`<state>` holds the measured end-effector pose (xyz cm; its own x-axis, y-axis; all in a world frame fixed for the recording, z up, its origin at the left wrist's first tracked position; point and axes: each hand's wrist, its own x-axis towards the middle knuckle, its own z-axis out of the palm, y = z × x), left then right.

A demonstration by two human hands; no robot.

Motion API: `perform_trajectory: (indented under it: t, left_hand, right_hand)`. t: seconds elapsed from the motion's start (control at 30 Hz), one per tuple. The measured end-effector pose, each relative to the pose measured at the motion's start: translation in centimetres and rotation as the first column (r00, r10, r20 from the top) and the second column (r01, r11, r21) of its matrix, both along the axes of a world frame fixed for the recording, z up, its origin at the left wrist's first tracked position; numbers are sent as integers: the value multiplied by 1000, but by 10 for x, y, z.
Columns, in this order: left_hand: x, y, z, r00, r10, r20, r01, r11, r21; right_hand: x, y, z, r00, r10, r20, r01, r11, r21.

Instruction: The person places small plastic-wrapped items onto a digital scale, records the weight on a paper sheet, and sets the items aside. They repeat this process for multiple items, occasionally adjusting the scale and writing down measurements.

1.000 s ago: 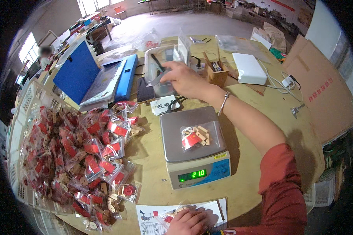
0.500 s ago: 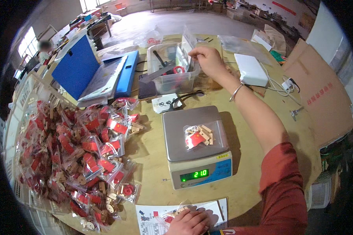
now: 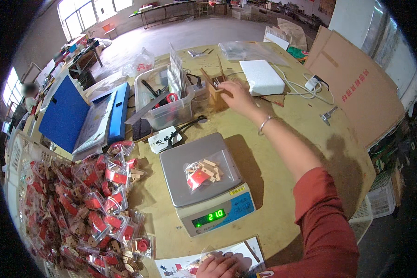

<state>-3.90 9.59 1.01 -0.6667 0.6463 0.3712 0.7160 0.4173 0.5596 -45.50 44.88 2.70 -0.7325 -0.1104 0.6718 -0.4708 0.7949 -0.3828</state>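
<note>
My right hand [image 3: 237, 98] reaches to a small brown wooden box [image 3: 215, 98] with upright slats at the back of the table. Its fingers are bent together at the box's rim; what lies between the fingertips is hidden. At the front edge my left hand [image 3: 220, 267] is closed over a clear bag of small wooden parts [image 3: 200, 262] on a printed sheet [image 3: 167, 268]. Between them stands a digital scale [image 3: 183, 194] with a lit green display. On its pan lies a clear zip bag [image 3: 205, 175] holding wooden pieces, white cord and a red piece.
At left, a white crate [image 3: 28, 149] is heaped with bagged red-and-wood kits [image 3: 90, 204]. Behind are a blue file box [image 3: 118, 113], a clear tool bin [image 3: 171, 113], black-handled scissors [image 3: 186, 127] and a white foam block [image 3: 262, 77] beside cables. A cardboard sheet [image 3: 356, 88] leans at right.
My right hand has moved from above the tool bin's right side to the small wooden box, and its fingers are now at the rim. The view has turned rightward. My left hand stays on the bag.
</note>
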Motion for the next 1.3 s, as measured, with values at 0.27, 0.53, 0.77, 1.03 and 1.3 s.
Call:
perform_trajectory:
  t: [0.27, 0.53, 0.77, 1.03, 1.3]
  left_hand:
    - [-3, 3, 4, 1000, -18, 15, 18, 1000, 14]
    - [-3, -5, 0, 995, -46, 90, 57, 992, -113]
    - [-3, -4, 7, 996, -43, 78, 53, 991, -122]
    - [0, -5, 6, 998, -46, 34, 49, 996, -76]
    - [3, -9, -3, 998, -49, -43, 47, 998, -36]
  right_hand:
    - [26, 12, -7, 1000, -19, -16, 19, 1000, -17]
    - [31, -2, 21, 998, -65, 10, 65, 998, 24]
    - [222, -33, 41, 962, 273, 5, -263, 919, 294]
    - [325, -95, -8, 951, 306, 43, -270, 753, 600]
    - [307, -97, -11, 865, 484, -127, -277, 674, 685]
